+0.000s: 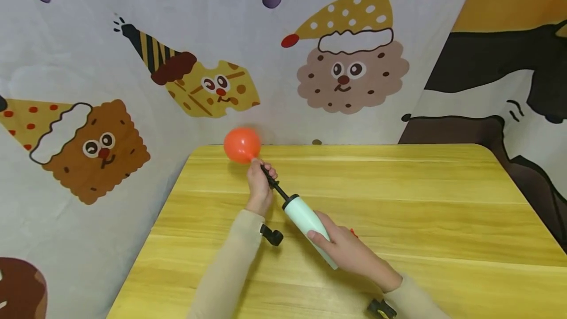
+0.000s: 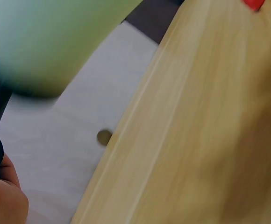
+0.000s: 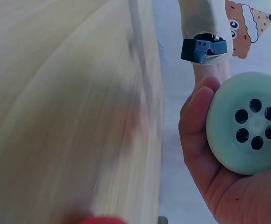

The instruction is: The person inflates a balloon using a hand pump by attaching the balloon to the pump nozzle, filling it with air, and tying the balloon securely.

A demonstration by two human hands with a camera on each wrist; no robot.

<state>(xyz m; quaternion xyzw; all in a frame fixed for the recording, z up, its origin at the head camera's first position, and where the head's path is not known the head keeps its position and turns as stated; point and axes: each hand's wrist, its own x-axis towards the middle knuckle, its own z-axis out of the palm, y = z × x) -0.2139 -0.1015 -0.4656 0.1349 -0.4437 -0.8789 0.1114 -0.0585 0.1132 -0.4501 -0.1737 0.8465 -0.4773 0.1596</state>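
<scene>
A partly inflated orange-red balloon [image 1: 241, 144] stands out beyond my left hand [image 1: 259, 181], its neck at the fingertips. That hand grips the balloon's neck together with the black end of a hand balloon pump [image 1: 305, 218]. Between this hand and the mint-green barrel, a length of black rod [image 1: 280, 191] shows. My right hand [image 1: 343, 245] wraps round the barrel, thumb along its upper side. In the right wrist view, the barrel's round end [image 3: 256, 123] with several dark holes faces the camera. The left wrist view shows the barrel blurred and part of the left hand [image 2: 4, 198].
Below the hands lies a wooden table [image 1: 421, 191], its far edge against a cartoon-printed cloth [image 1: 283, 63]. A small red thing [image 1: 353, 233] lies on the table just past the right hand, mostly hidden. Black camera mounts [image 1: 271, 235] sit on both wrists.
</scene>
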